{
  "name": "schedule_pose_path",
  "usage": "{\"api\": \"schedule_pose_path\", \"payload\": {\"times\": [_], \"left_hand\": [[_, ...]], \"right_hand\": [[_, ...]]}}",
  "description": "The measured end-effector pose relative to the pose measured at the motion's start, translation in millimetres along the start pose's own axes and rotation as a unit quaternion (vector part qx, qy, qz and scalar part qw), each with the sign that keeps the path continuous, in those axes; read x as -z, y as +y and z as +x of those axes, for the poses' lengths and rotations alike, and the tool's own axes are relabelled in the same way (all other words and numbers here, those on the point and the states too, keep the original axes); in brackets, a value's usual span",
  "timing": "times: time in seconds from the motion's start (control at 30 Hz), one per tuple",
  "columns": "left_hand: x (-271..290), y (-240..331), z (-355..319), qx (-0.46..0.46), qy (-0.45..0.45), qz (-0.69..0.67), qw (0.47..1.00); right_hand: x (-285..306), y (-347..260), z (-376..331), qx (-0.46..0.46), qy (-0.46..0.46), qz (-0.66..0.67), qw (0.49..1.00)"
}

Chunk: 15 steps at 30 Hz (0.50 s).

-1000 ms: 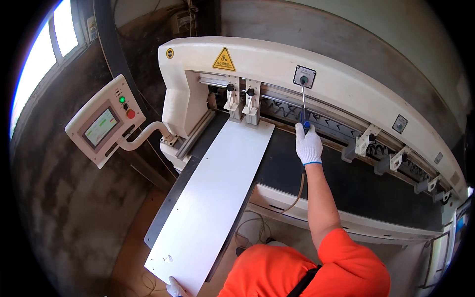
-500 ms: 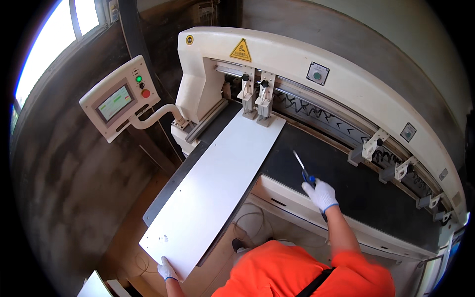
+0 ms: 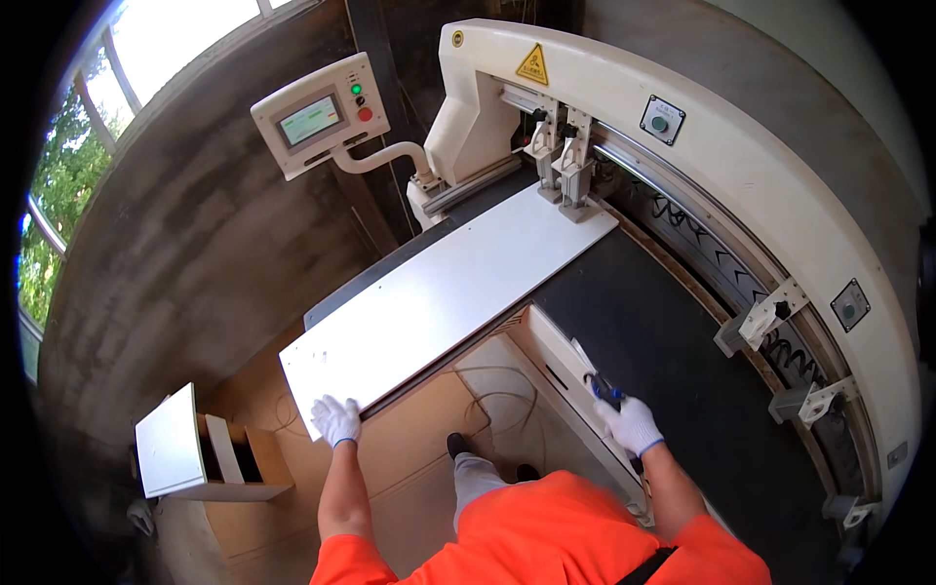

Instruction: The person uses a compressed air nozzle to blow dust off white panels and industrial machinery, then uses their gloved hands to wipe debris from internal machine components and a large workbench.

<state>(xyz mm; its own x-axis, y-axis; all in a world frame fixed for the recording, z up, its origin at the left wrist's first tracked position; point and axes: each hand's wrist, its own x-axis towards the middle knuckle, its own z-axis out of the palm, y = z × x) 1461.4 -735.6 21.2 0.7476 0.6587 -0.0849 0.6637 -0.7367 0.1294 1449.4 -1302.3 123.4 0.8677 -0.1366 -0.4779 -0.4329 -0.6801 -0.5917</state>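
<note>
White panel: we see a long, flat white board (image 3: 444, 297) lying on the dark bed of a large cream machine (image 3: 741, 156); it runs diagonally from the lower left up toward the upper right.
Far end: the board's far short edge sits right under two clamp heads (image 3: 558, 156) hanging from the machine's curved upper arm.
Near end: the near short edge juts out past the bed, over a brown floor (image 3: 409, 468).
Long edges: the left long edge lines up with a dark metal rail; the right long edge borders a wide stretch of bare black bed (image 3: 673, 361).
Open room: we see bare black surface to the right of the board, reaching to the curved row of brackets (image 3: 770, 317); to the left, a concrete wall stands well apart.
Left hand: our left hand (image 3: 335, 419), in a white glove, rests on the near corner of the board, fingers curled over its edge and gripping it.
Right hand: our right hand (image 3: 630, 425), also gloved, is clenched around the blue handle of a screwdriver (image 3: 597, 375), whose shaft points up and away over the machine's cream front edge.
Gap between hands: the hands are well apart, with the machine's front corner between them.
Control box: a cream screen panel (image 3: 320, 115) with green and red buttons stands on a bent arm, left of the board's far end.
Lower left: a small white open cabinet (image 3: 185, 450) sits on the floor, near the left hand but not touching it.
</note>
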Motion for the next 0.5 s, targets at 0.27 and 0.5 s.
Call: {"api": "schedule_pose_path", "payload": {"times": [0.27, 0.5], "left_hand": [[-111, 12, -187, 0.133, -0.134, -0.721, 0.667], [-161, -119, -388, 0.356, 0.014, -0.694, 0.626]], "right_hand": [[-32, -74, -3, 0.181, -0.375, -0.223, 0.882], [-67, -7, -86, 0.282, -0.578, -0.272, 0.716]]}}
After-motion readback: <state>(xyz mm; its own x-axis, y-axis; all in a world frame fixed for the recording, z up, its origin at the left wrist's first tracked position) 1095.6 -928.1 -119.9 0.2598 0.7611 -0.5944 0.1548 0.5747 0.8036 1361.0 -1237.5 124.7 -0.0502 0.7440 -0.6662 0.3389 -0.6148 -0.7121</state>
